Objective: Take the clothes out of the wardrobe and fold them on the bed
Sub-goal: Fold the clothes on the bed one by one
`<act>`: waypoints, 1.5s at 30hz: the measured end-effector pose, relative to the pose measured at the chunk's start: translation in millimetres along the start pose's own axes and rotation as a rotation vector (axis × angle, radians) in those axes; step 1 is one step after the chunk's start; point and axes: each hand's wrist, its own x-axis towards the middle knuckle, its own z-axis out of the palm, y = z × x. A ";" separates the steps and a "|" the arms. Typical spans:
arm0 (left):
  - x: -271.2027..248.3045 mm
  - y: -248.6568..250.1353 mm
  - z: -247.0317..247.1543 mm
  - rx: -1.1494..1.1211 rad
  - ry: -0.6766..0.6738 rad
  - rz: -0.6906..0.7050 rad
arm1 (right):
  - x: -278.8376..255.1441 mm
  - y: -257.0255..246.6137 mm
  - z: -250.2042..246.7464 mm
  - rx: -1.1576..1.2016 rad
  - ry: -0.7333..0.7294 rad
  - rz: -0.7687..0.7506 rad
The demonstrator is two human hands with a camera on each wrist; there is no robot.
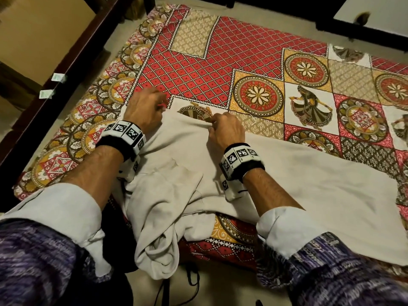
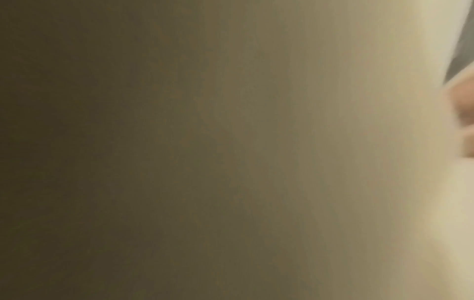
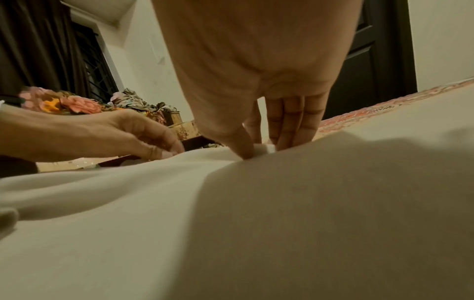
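Item: pale garment [image 1: 276, 173], spread on the patterned bed [image 1: 242, 51], far edge pinched by right hand [image 1: 225, 131] and by left hand [image 1: 143, 109], fingers curled; step judged as squaring the edge, next an even fold across.

Garment [image 1: 287, 184]: plain off-white cloth, unpatterned, seen greyer in shadow in the right wrist view [image 3: 231, 223].
Bedsheet [image 1: 220, 51]: a patchwork print in red, mustard yellow, beige and white; red diamond lattice, round floral medallions and dancer figures in dark skirts are shown.
Wristbands [image 1: 125, 133]: black bands fitted with white blocks printed with black square codes.
Sleeves [image 1: 33, 261]: mottled purple knit is worn over white cuffs.
Bed frame [image 1: 66, 51]: dark brown wood.
Pillow [image 3: 77, 103]: pink and orange flowers on dark ground.
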 end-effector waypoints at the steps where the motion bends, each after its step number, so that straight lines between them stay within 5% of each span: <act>1: 0.1 2.0 -2.9 -0.015 0.000 0.066 | -3.0 -0.8 -0.2 0.012 -0.015 -0.016; 5: 0.8 19.5 -1.2 -0.055 -0.183 0.214 | -24.0 10.6 -13.3 0.086 -0.034 -0.047; 12: 8.5 32.1 13.5 0.180 -0.214 -0.023 | -88.3 85.2 -36.6 -0.047 -0.269 -0.065; 16: 2.1 50.6 19.2 0.325 -0.182 -0.113 | -111.0 148.5 -65.4 -0.067 -0.181 0.096; 20: -0.3 73.7 13.1 0.188 -0.049 0.188 | -120.5 218.2 -95.4 -0.214 -0.165 0.321; 23: -9.6 87.1 17.3 -0.014 -0.244 0.372 | -137.0 262.4 -99.1 -0.344 -0.305 0.520; 27: -12.3 69.2 22.5 0.024 -0.272 0.097 | -147.3 285.7 -93.8 -0.347 -0.344 0.589; 30: -5.9 69.0 19.1 0.137 -0.250 0.004 | -149.2 285.0 -106.1 -0.271 -0.195 0.562; 33: -6.2 84.0 18.2 0.104 -0.163 0.221 | -165.6 292.2 -108.5 -0.305 -0.154 0.503; 36: -9.7 108.0 13.4 -0.019 -0.312 0.484 | -191.6 304.5 -109.9 -0.229 -0.178 0.535; 40: -16.0 107.4 25.0 0.112 -0.543 0.350 | -228.7 306.8 -106.6 -0.183 -0.121 0.471; 45: -12.8 83.3 25.8 0.205 -0.506 0.150 | -274.5 320.6 -96.5 -0.252 -0.316 0.677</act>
